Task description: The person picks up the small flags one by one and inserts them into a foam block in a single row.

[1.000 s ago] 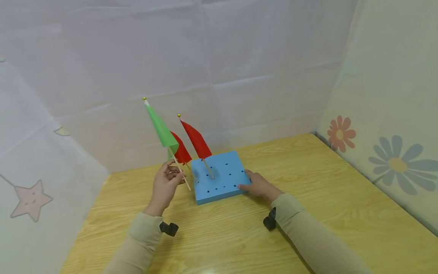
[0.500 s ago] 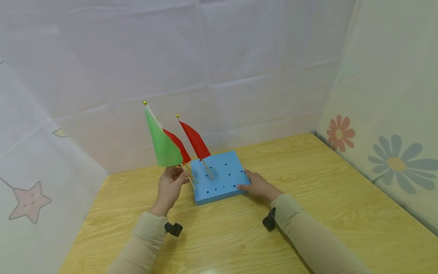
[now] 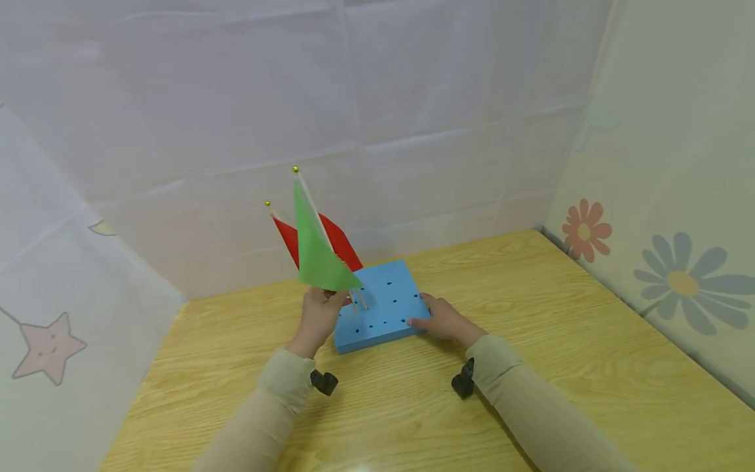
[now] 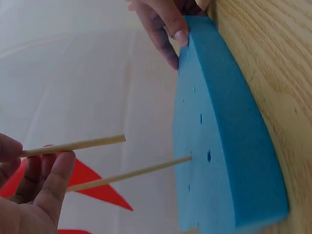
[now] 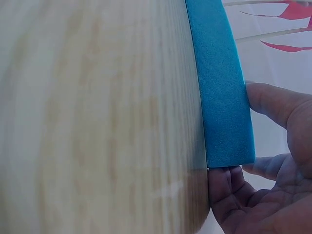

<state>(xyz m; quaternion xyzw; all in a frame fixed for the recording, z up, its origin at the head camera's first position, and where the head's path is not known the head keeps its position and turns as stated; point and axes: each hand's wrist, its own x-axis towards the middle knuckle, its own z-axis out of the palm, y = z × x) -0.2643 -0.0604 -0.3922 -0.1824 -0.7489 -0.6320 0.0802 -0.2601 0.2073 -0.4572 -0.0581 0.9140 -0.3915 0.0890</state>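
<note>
My left hand (image 3: 318,321) pinches the wooden stick of a green flag (image 3: 321,252) tipped with a gold bead. In the left wrist view that stick (image 4: 97,143) ends in the air above a blue foam block (image 4: 195,122), apart from it. Two red flags, a left one (image 3: 286,239) and a right one (image 3: 342,242), stand tilted in the block, partly hidden behind the green flag and hand. My right hand (image 3: 448,320) grips the block's right edge, thumb on top; in the right wrist view, fingers (image 5: 224,187) press against its side.
The block lies flat on a wood-grain table (image 3: 383,406), with several small dark holes in its top. Pale cloth walls surround the table at the back and both sides. A black wrist camera (image 3: 324,382) sits at the left cuff, another (image 3: 463,380) at the right.
My left hand has carried the green flag rightward, from left of the block to over it, now in front of the red flags. My right hand and the block have stayed in place.
</note>
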